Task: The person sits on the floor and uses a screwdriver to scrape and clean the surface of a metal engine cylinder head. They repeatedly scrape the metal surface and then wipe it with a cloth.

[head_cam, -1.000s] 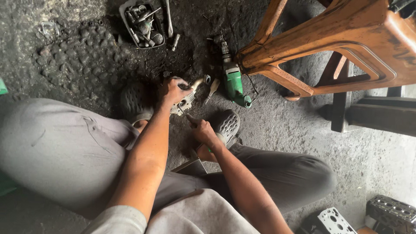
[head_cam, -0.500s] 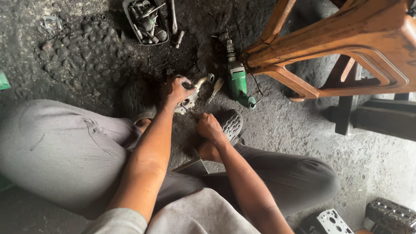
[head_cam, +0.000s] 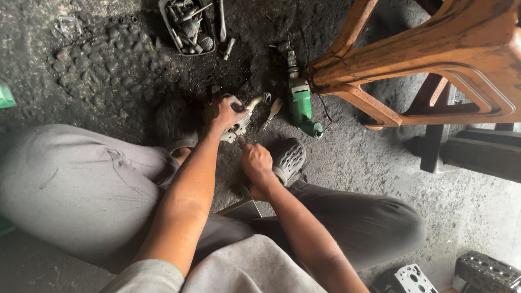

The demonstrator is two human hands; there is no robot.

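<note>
I sit low over a dark, gritty floor with my knees apart. My left hand [head_cam: 223,112] grips a small grey metal part [head_cam: 242,123] held against the floor between my feet. My right hand [head_cam: 256,163] is closed around the handle of a thin tool whose tip meets that part; the tool itself is mostly hidden by my fingers. A loose metal piece [head_cam: 273,110] lies just right of the part.
A green electric drill [head_cam: 300,106] lies beside the part. A black tray of bits and sockets [head_cam: 187,24] sits farther off. An orange wooden stool [head_cam: 429,59] stands at the right. Grey slip-on shoes [head_cam: 289,158] flank my hands. Metal engine pieces [head_cam: 484,271] sit at the bottom right.
My hands have stayed on the part and the tool. The view has shifted slightly, and my right hand has edged a little closer to the part.
</note>
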